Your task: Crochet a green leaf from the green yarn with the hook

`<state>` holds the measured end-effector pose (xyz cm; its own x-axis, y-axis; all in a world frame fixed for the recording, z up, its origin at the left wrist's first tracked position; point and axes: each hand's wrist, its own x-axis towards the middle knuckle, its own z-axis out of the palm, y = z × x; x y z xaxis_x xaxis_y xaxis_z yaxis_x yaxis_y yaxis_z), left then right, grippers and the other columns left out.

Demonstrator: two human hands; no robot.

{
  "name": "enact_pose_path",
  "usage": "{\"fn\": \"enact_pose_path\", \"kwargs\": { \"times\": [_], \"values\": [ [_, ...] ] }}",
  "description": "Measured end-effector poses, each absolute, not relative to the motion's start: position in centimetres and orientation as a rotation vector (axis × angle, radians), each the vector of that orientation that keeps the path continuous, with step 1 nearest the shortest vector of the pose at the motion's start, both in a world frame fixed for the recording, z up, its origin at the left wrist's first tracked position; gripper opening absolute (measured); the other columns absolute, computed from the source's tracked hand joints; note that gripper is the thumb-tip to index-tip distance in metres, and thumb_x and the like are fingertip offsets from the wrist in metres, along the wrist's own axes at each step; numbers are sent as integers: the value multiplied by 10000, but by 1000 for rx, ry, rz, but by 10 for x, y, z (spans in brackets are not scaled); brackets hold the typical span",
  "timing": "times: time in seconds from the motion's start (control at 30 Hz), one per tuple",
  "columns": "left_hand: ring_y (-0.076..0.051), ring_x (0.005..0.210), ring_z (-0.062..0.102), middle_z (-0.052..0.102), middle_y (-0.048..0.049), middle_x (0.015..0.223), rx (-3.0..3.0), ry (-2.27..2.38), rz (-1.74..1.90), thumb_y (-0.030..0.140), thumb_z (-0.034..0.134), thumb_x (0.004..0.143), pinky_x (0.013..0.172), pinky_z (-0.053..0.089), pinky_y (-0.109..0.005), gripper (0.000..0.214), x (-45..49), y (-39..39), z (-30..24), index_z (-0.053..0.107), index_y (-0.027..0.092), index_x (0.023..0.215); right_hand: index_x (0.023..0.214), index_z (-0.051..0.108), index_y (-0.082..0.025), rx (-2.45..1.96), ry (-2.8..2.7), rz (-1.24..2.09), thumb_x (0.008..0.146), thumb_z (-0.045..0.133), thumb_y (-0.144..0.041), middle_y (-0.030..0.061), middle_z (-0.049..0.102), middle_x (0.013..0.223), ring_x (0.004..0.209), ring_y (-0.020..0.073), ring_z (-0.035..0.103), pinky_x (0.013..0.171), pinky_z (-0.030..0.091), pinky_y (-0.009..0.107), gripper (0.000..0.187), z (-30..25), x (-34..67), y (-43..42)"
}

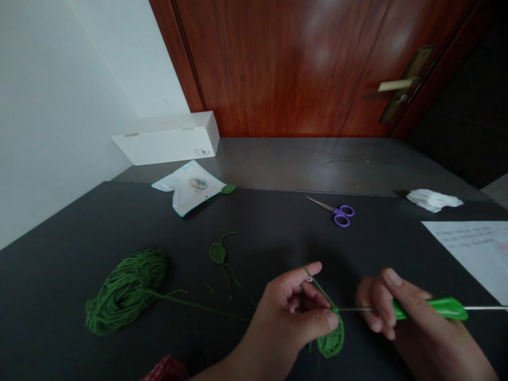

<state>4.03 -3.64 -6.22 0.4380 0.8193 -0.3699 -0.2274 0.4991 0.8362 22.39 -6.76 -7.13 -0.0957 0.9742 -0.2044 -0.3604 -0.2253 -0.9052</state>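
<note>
Green yarn (pixel 126 290) lies in a loose ball at the left of the dark table (pixel 59 248), well apart from both hands. A strand (pixel 206 307) runs from the ball across the table to the left hand. Behind, against the white wall, sits a white box (pixel 170 138). In front of it, at the table's far edge, lies a clear packet (pixel 189 186) with a small leaf (pixel 228 188) touching its right corner. Nearer, between the ball and the hands, a loose leaf (pixel 218 253) of crochet lies flat, its tails trailing toward the person. A red checked sleeve (pixel 166 369) shows at the bottom edge. The left hand (pixel 291 317) is closed: thumb and fingers pinch the top of a third leaf (pixel 331 343), which hangs below the thumb, close over the table, while yarn is drawn taut over the raised forefinger. The hook (pixel 431 308) lies level, its metal tip meeting the third leaf at the thumb. The right hand (pixel 413 325) wraps the green grip, thumb on top and fingers curled beneath; the bare shaft sticks out to the right. Beyond the hands, purple scissors (pixel 337 212) lie with blades together, pointing left. Farther right rest a crumpled tissue (pixel 433 200) and a printed sheet (pixel 474 251) at the table's right edge. A brown wooden door (pixel 297 63) with a brass handle (pixel 399 84) stands behind
</note>
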Motion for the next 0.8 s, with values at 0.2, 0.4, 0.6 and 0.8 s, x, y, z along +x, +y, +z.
{"fn": "enact_pose_path", "kwargs": {
  "times": [0.2,0.4,0.6,0.8],
  "values": [
    [-91,682,524,594,52,714,770,916,745,162,809,593,679,406,-261,678,40,-38,-57,594,106,1233,539,637,-220,-1065,-957,1462,948,476,-508,22,576,557,596,172,527,591,443,262,525,-71,224,-67],
    [-92,656,516,589,53,689,829,913,719,148,801,585,654,395,-259,675,38,-37,-63,601,108,1229,511,653,-231,-1113,-964,1390,892,558,-550,34,577,533,581,193,509,570,405,300,506,-66,219,-71],
    [-96,642,510,583,53,685,801,930,699,149,810,551,650,397,-261,722,40,-37,-64,596,105,1239,558,673,-237,-1083,-1132,1244,890,569,-547,34,603,572,583,191,516,563,364,314,466,-67,218,-77],
    [-133,705,536,597,25,731,1027,986,716,171,737,649,713,418,-301,630,38,-38,-55,597,117,1261,519,634,-226,-1088,-957,1458,912,531,-538,24,569,558,596,185,500,596,400,298,513,-69,220,-71]
  ]
}}
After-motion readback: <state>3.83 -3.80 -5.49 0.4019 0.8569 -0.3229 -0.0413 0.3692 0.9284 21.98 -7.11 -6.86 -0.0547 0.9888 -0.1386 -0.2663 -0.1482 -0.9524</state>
